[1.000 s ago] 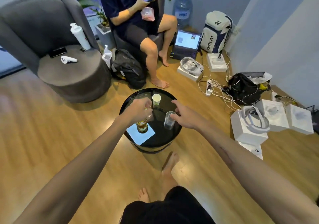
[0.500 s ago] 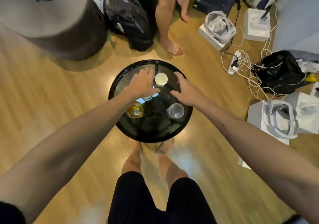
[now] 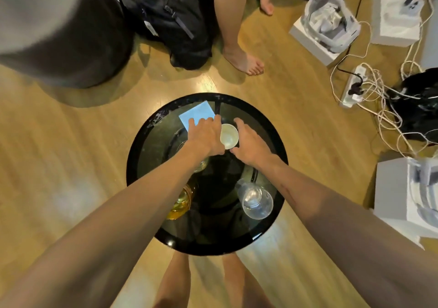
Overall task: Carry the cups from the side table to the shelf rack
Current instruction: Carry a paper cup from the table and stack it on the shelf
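A round black glass side table [image 3: 147,141] stands in the middle of the head view. A white paper cup [image 3: 229,136] sits on its far half. My left hand [image 3: 205,137] lies palm down against the cup's left side, fingers apart. My right hand [image 3: 248,141] is open on the cup's right side, its thumb at the cup's near edge. Neither hand clearly grips the cup. A clear empty glass [image 3: 257,201] stands at the table's near right. A glass of amber liquid [image 3: 181,203] and another clear glass [image 3: 201,165] are partly hidden under my left forearm.
A pale blue square [image 3: 198,113] shows on the table's far edge. Beyond stand a grey armchair base [image 3: 59,30], a black backpack [image 3: 166,16] and another person's bare foot [image 3: 244,58]. A power strip with tangled cables [image 3: 353,87] and white boxes [image 3: 403,189] crowd the right.
The view has tipped down and come closer over the table. Both hands have moved away from the near glasses to either side of the white paper cup.
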